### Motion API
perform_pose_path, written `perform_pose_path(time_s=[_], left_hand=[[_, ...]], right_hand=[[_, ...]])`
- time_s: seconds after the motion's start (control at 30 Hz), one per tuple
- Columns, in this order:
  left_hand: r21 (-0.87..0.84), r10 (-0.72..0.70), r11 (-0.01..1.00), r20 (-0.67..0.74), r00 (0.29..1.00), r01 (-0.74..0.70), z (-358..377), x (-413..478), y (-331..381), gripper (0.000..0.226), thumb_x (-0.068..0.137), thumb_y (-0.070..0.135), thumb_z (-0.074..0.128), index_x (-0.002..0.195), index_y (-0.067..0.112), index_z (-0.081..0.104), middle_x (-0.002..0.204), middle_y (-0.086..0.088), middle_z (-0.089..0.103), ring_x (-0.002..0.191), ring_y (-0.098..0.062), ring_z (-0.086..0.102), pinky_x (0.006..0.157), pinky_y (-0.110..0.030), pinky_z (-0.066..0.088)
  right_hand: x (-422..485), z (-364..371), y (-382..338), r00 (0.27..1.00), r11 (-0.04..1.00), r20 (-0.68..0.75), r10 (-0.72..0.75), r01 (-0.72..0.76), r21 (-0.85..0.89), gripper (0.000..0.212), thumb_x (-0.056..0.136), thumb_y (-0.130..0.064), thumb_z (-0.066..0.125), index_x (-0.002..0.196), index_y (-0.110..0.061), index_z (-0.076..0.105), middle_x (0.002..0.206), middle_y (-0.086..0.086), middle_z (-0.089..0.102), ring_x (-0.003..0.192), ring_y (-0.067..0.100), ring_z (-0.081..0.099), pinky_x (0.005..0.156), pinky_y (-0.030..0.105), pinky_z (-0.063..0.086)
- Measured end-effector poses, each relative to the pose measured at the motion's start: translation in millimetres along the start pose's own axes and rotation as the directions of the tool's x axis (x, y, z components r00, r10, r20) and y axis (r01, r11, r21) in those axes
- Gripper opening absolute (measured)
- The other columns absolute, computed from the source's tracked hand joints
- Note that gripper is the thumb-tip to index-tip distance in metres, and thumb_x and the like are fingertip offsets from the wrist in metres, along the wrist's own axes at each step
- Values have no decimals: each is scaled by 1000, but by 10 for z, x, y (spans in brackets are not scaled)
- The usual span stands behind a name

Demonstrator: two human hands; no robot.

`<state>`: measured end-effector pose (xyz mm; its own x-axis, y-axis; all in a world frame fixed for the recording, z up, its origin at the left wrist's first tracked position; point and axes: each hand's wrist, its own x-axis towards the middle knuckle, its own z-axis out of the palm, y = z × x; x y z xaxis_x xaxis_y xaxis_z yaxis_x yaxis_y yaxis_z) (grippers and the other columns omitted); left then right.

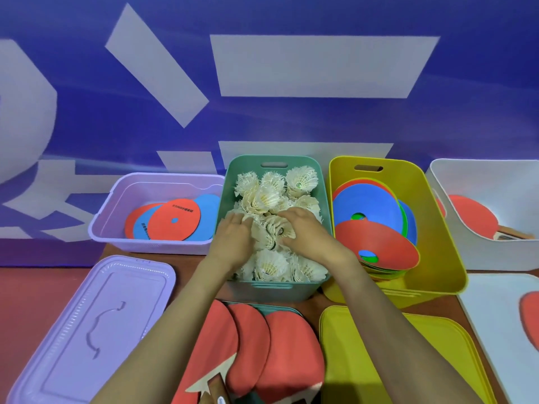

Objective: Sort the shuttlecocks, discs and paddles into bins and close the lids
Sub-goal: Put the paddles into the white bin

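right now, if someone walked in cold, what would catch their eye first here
The green bin in the centre, heaped with white shuttlecocks, with the left hand and right hand laid on the pile. To its right, the yellow bin holds big blue and red discs. Nearest the camera, red paddles lie fanned in front of the green bin.

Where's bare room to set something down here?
Free: purple lid top, front left; yellow lid top, front right; thin table strip between purple lid and purple bin. Crowded: green bin, packed with shuttlecocks, left hand and right hand in it; paddles cover the front centre.
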<state>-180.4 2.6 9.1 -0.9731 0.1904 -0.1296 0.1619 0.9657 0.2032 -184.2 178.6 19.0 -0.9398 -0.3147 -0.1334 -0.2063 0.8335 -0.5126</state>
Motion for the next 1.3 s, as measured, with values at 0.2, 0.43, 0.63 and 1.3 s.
perform_pose_path(time_s=[0.2, 0.43, 0.63, 1.3], left_hand=[[-184, 63, 977, -233, 970, -108, -202, -315, 584, 46, 91, 16, 54, 136, 12, 46, 143, -12, 38, 134, -28, 32, 110, -34, 22], [-383, 128, 873, -416, 900, -301, -5, -755, 1780, 34, 85, 8, 60, 118, 10, 60, 125, -6, 54, 119, -22, 47, 102, -25, 31], [-428, 97, 837, -498, 862, -342, 432, -1042, 3122, 30, 82, 13, 56, 112, 11, 61, 115, -4, 58, 109, -21, 51, 95, -23, 35], [-338, 144, 940, 499, 854, 39, 2478, -1708, 5774, 53, 78, 40, 70, 119, 14, 48, 120, -6, 50, 112, -24, 50, 88, -32, 42]], right_hand=[[-501, -295, 118, 963, 991, -254, -85, 110, 83, 52, 91, -19, 58, 139, -17, 40, 142, 1, 39, 134, 17, 29, 110, 27, 22], [-1453, -645, 777, 874, 978, -481, -73, 157, 136, 43, 90, -18, 57, 132, -15, 49, 134, 3, 48, 129, 18, 40, 110, 32, 31], [-2480, -977, 1869, 818, 979, -572, -59, 158, 125, 41, 86, -18, 55, 126, -10, 54, 125, 7, 53, 119, 15, 44, 104, 24, 32], [-4464, -552, 4545, 760, 761, -41, 649, -646, 55, 60, 90, -32, 56, 142, -18, 29, 153, 8, 16, 142, 29, 7, 112, 52, 20]])
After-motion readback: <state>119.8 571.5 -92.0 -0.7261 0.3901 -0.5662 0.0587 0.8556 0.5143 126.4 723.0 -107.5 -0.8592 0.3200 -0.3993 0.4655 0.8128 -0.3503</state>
